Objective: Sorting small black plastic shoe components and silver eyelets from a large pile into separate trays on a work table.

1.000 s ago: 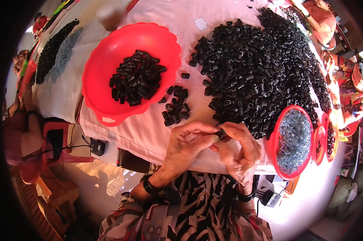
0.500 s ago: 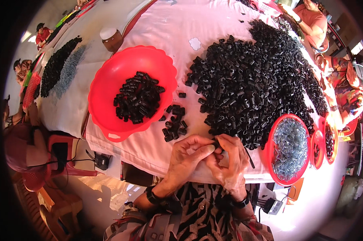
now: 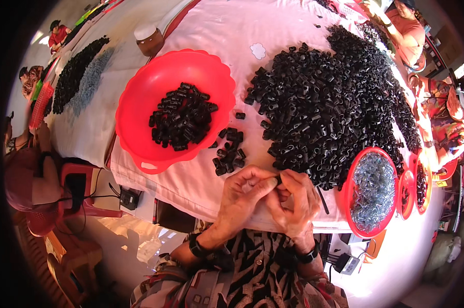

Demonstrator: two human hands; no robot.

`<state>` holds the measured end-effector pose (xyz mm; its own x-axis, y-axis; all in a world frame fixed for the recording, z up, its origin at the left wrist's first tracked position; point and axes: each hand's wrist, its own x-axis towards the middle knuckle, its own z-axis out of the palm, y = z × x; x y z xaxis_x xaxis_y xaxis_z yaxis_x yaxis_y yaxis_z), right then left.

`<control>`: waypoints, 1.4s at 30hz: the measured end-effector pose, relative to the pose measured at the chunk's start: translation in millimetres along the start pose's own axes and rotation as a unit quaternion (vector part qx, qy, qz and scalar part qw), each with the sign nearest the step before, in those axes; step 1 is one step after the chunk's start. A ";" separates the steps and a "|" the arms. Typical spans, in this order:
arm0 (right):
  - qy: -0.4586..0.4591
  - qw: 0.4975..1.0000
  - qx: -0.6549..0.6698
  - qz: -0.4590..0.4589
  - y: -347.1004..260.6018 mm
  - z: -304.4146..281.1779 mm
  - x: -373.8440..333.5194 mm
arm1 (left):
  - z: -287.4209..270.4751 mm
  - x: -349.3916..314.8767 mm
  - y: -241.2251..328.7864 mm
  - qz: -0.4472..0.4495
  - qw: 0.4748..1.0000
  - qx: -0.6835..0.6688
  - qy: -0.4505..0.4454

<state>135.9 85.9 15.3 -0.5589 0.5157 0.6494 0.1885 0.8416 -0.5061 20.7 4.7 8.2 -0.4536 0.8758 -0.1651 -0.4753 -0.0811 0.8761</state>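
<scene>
Near the front edge of the pink cloth, my left hand (image 3: 243, 199) and my right hand (image 3: 295, 204) meet fingertip to fingertip. Both are closed in a pinch on a small black plastic piece (image 3: 279, 180), mostly covered by the fingers. Just beyond them lie several loose black clips (image 3: 229, 154). To the left stands a scalloped red bowl (image 3: 134, 110) with a heap of black clips (image 3: 181, 118) in it. A large pile of black clips (image 3: 324, 108) spreads beyond my right hand. Beside that hand lies a thin black rod (image 3: 323, 200).
At the right edge stands a red basket (image 3: 348, 210) of shiny clear small parts, with smaller red baskets (image 3: 406, 192) beside it. A brown jar with a white lid (image 3: 148, 41) is at the far left. Other people (image 3: 404, 33) sit around the tables. Cables and a black box (image 3: 129, 197) hang at left.
The whole view has shifted slightly, so the table's things appear a little farther right. My hands stay together on the small black piece, with the fingers slightly repositioned.
</scene>
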 end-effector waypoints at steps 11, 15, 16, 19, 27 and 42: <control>0.000 1.000 0.023 0.020 1.5 -0.2 -3.6 | -4.2 1.2 -0.5 -0.029 0.997 -0.068 -0.039; 0.005 1.000 -0.001 0.006 1.7 -0.5 -9.1 | -5.0 -1.1 2.5 -0.058 0.993 -0.081 -0.056; 0.005 1.000 0.001 0.002 0.9 -1.6 -8.7 | -3.5 -1.4 3.2 -0.058 0.993 -0.088 -0.055; -0.017 1.000 -0.020 0.016 -0.7 -5.7 -5.4 | -1.5 -1.5 1.8 -0.041 0.993 -0.096 -0.055; -0.010 0.999 -0.032 0.022 -6.2 -30.2 0.7 | -14.3 -3.6 32.7 0.335 0.894 0.281 0.096; 0.097 0.989 -0.020 0.108 8.8 -28.1 -11.4 | -23.3 6.8 58.6 0.373 0.788 0.460 0.170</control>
<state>166.6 92.0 19.4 -0.3365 0.7019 0.6277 0.3212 0.7122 -0.6242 -27.8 -5.3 47.9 -0.5986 0.5569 0.5759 0.6952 0.0039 0.7188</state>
